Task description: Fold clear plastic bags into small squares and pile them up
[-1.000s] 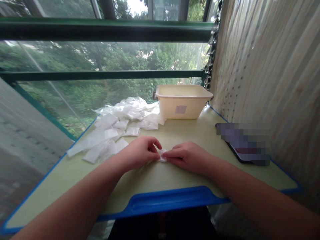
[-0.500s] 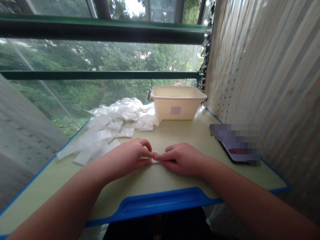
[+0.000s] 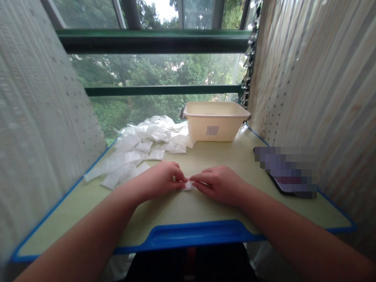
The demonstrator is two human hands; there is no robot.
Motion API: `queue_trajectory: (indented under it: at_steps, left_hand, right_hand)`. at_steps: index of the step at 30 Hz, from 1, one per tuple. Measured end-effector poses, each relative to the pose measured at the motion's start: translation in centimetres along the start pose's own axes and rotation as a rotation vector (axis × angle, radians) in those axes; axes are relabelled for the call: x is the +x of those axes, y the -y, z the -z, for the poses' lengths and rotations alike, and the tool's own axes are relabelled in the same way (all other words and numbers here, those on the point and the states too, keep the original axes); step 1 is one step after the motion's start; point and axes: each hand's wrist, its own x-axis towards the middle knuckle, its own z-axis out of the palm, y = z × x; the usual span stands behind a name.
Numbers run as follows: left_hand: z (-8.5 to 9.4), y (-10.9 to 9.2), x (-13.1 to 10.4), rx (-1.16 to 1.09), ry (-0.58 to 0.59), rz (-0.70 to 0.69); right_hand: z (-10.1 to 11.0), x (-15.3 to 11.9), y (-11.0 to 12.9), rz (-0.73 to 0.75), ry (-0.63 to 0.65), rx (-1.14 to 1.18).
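Observation:
A small white plastic bag (image 3: 188, 185) lies folded on the table between my two hands, its outline partly covered by fingertips. My left hand (image 3: 163, 178) is closed, pinching the bag's left side with thumb and forefinger. From the other side, my right hand (image 3: 219, 184) touches the bag's upper right edge, forefinger and thumb drawn close together. Beyond my left hand spreads a heap of white, see-through plastic bags (image 3: 155, 131), some flat and some crumpled.
A cream plastic bin (image 3: 223, 131) with a small label stands at the back, against the heap's right side. On the right lies a dark phone (image 3: 284, 182), partly blurred out. The pale table (image 3: 164, 215) has a blue rim with a moulded groove (image 3: 199, 234) in front.
The camera has turned slightly left, so the scene sits further right. More of the small bag shows between my hands, and my right fingertips have shifted to its upper edge.

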Motion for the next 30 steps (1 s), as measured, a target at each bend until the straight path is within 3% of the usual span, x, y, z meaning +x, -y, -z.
queue_trajectory:
  at_steps: [4,11,20,25,30]
  left_hand:
    - [0.2,0.0,-0.1,-0.009,-0.001,0.013]
    - [0.1,0.5,-0.1,-0.027,0.017,0.052]
    - [0.0,0.9,-0.2,-0.01,0.027,0.073]
    - [0.1,0.6,-0.3,0.02,0.049,0.093]
    - [0.1,0.6,-0.2,0.001,0.055,0.101]
  right_hand:
    - [-1.0,0.7,0.6,-0.113,-0.073,-0.026]
    - [-0.8,0.9,0.8,-0.242,0.063,0.029]
    - [-0.1,0.9,0.9,-0.281,0.157,-0.005]
    - [-0.2,0.4,1.1,-0.229,0.131,-0.135]
    - [-0.8,0.5,0.8,-0.267,0.029,-0.062]
